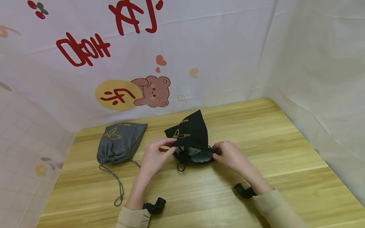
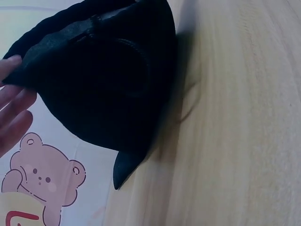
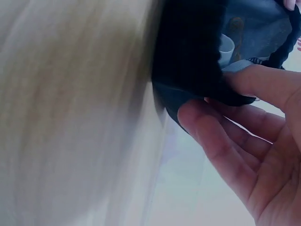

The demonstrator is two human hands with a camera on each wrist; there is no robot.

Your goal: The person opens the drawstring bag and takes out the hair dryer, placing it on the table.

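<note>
A black drawstring bag (image 1: pixel 194 129) with a yellow hair dryer print lies on the table, its mouth gaping towards me. At the left of the mouth, my left hand (image 1: pixel 156 155) pinches the upper edge of the cloth between thumb and fingers. My right hand (image 1: pixel 229 154) grips the rim on the opposite side; in the right wrist view its thumb is inside the mouth and its fingers outside. Within the bag a whitish round-edged thing (image 3: pixel 226 49) partly shows, too hidden to name. A dark cord loop (image 1: pixel 181 167) hangs out below the mouth.
To the left lies a grey drawstring bag (image 1: pixel 121 142) with the same print, its mouth gathered and its cord trailing forward. Black angled pieces sit at my left wrist (image 1: pixel 156 206) and right wrist (image 1: pixel 244 191). A printed white cloth (image 1: pixel 222 47) hangs behind the wooden table (image 1: pixel 285 164).
</note>
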